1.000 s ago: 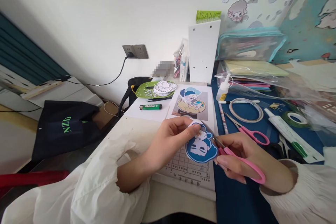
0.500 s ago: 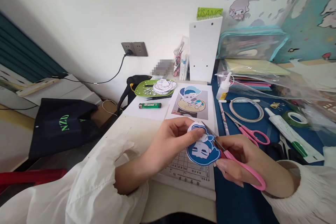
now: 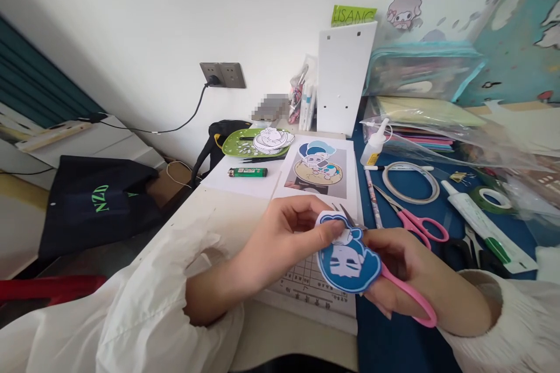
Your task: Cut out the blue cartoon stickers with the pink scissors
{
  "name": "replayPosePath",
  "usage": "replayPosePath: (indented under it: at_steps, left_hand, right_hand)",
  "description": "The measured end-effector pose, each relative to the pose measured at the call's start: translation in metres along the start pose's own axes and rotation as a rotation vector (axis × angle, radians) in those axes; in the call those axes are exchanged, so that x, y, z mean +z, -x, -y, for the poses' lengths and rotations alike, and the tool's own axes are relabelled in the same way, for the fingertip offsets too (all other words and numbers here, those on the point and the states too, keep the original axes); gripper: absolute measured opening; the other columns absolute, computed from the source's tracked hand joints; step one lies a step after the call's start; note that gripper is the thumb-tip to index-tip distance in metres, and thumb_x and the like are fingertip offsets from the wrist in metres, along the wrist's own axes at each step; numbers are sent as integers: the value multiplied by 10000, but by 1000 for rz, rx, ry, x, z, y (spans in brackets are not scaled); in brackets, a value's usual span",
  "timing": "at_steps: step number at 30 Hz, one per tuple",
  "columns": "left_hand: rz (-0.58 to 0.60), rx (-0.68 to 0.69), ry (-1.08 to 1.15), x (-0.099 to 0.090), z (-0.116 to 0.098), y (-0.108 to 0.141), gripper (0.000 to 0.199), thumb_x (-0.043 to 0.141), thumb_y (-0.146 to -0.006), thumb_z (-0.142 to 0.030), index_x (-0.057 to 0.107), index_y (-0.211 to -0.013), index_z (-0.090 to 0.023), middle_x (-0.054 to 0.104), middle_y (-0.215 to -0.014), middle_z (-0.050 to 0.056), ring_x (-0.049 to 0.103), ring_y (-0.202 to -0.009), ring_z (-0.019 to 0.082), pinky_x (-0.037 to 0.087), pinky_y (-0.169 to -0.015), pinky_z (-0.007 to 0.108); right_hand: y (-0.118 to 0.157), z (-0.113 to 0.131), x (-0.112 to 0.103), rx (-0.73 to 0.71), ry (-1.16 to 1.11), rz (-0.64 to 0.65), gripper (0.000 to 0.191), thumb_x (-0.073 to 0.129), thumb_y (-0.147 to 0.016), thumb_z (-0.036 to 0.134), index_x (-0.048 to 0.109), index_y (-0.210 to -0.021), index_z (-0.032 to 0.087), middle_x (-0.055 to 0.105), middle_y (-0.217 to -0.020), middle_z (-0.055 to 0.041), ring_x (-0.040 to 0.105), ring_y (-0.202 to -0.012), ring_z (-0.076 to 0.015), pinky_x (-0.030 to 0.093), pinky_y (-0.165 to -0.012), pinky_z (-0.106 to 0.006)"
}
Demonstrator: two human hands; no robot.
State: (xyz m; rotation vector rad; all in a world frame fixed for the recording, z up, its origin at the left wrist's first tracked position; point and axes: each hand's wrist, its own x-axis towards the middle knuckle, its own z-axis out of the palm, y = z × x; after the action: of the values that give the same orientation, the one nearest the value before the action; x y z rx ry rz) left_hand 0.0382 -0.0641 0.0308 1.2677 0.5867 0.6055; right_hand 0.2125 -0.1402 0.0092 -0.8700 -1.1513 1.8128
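Note:
Between the thumb and fingers of my left hand (image 3: 293, 239) is a paper cutout (image 3: 350, 265), printed with a blue-and-white cartoon figure and edged in dark blue. A strip of white paper remains along its upper left edge. My right hand (image 3: 406, 268) is closed around pink-handled scissors (image 3: 413, 297). Their blades reach up along the cutout's right edge and partly behind it, with the tips showing above it. Below both hands lies a printed sheet with a table grid (image 3: 306, 280). A printed reference picture (image 3: 317, 169) of a cartoon figure lies just beyond.
Across the blue mat are a second pair of pink scissors (image 3: 411, 218), a tape roll (image 3: 411, 182), a glue bottle (image 3: 375, 144), a white tube (image 3: 490, 224) and black-handled scissors (image 3: 472, 250). To the left are a green lighter (image 3: 248, 172) and a green tray (image 3: 236, 143) bearing a paper cutout.
The cutout has moved slightly right and toward me, turning a little. The scissors' blades, earlier across its right side in front, now sit mostly behind it with spread tips above. The view has shifted slightly.

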Motion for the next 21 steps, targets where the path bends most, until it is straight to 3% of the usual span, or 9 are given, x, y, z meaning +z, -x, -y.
replayPosePath:
  at_steps: [10,13,21]
  left_hand:
    - [2,5,-4,6,-4,2,134,645,-805,-201,600,-708,-120,605,-650,-14,533,-584,66,440,-542,163]
    - [11,9,-9,6,-5,2,140,639,-809,-204,593,-700,-128,597,-637,-17,526,-572,69,430,-532,170]
    - [9,2,-37,4,-3,3,144,651,-798,-232,589,-710,-136,608,-667,2,539,-594,92,436,-548,204]
  right_hand:
    - [2,-5,1,-30,104,-70,289,794,-633,69,720,-863,226,537,-632,65,452,-558,-72,407,-508,-138]
    - [2,-4,2,-40,197,-86,290,789,-651,80,728,-886,237,605,-669,44,557,-704,-125,465,-622,-171]
    - [2,-2,3,-29,314,-128,245,783,-689,219,743,-930,230,687,-728,-7,630,-786,-209,524,-656,-238]
